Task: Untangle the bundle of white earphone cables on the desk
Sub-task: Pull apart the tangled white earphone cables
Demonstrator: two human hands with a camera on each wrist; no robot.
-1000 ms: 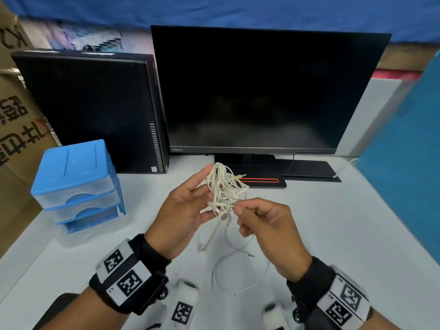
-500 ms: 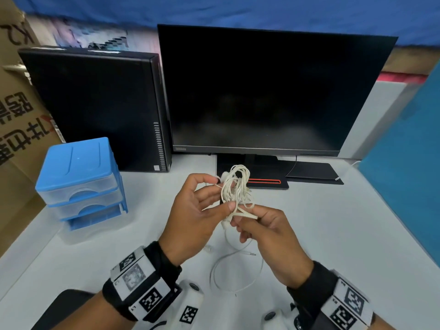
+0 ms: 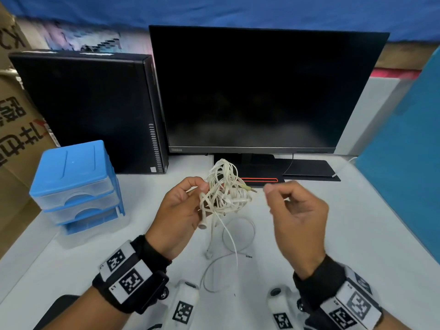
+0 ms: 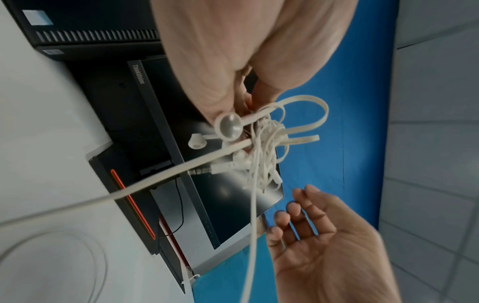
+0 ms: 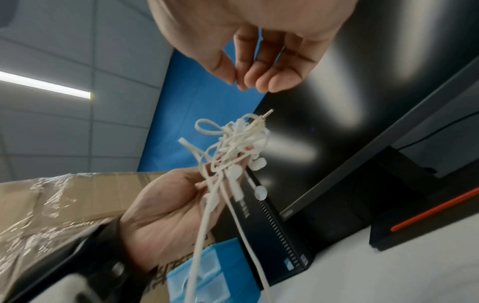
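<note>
A tangled bundle of white earphone cables [image 3: 223, 189] hangs in the air above the white desk [image 3: 357, 234]. My left hand [image 3: 202, 189] grips it from the left, thumb on the front and fingers behind. An earbud [image 3: 203, 226] dangles below the palm and a jack plug [image 3: 251, 188] sticks out to the right. Loose cable loops [image 3: 228, 253] trail down onto the desk. My right hand [image 3: 273, 198] hovers just right of the bundle, fingers loosely curled, holding nothing. The wrist views show the same bundle [image 4: 264, 147] [image 5: 233, 143] and the empty right hand [image 5: 249, 80].
A dark monitor [image 3: 262, 91] on its stand base [image 3: 262, 170] is right behind the hands, with a black computer tower [image 3: 95, 110] to its left. A blue drawer unit [image 3: 73, 184] sits at the left, a cardboard box [image 3: 14, 129] beyond it, a blue partition [image 3: 409, 151] at the right.
My right hand has let go of the bundle and drawn away to the right. The bundle now hangs from my left hand alone, slightly looser and higher.
</note>
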